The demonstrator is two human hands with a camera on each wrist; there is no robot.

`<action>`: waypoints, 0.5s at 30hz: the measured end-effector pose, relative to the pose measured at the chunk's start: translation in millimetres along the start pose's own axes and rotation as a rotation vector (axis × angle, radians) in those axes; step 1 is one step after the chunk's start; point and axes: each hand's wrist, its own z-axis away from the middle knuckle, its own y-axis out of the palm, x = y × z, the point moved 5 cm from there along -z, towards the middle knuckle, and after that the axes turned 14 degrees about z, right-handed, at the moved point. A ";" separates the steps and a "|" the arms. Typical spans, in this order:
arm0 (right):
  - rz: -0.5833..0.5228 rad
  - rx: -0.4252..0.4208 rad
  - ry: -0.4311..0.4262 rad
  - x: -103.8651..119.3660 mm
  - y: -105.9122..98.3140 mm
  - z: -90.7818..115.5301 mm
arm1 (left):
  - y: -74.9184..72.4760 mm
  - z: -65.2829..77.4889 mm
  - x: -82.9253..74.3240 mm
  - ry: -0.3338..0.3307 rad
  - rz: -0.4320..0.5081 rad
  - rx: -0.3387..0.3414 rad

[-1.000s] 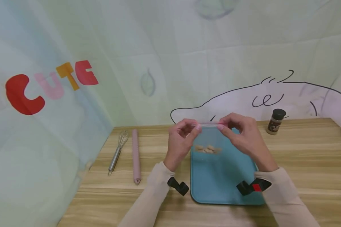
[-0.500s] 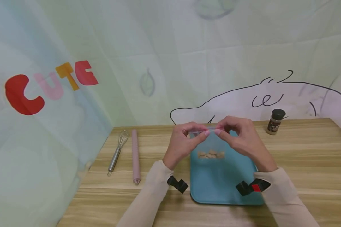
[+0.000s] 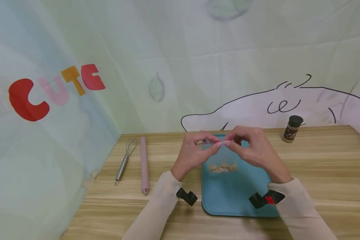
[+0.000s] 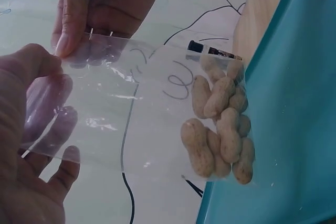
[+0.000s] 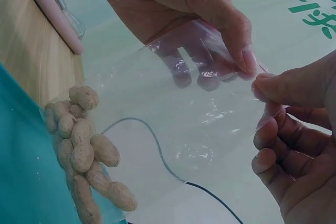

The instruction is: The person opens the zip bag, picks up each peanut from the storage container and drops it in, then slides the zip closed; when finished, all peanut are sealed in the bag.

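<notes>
Unshelled peanuts (image 4: pixel 229 129) fill the bottom of a clear zip bag (image 4: pixel 152 124), which hangs over a teal tray (image 3: pixel 237 196). My left hand (image 3: pixel 193 151) pinches the bag's top edge between thumb and forefinger, its other fingers behind the plastic. Right beside that thumb, my right hand (image 3: pixel 255 150) also pinches the edge, as the right wrist view shows. A red line (image 5: pixel 262 68) runs along the bag's top, partly covered by the fingertips.
A whisk (image 3: pixel 126 161) and a rolled pink mat (image 3: pixel 144 166) lie on the wooden table (image 3: pixel 174 216) at left. At the back right stands a black-capped spice jar (image 3: pixel 292 129). A printed cloth (image 3: pixel 198 66) hangs behind the table.
Both hands have drawn together along the bag's top edge, until the thumbs nearly meet. The bag has come down a little, its peanuts lower over the tray.
</notes>
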 end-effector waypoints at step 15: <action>0.027 0.008 -0.016 0.5 4.0 0.6 | 2.6 2.2 -0.1 -0.016 -0.057 0.018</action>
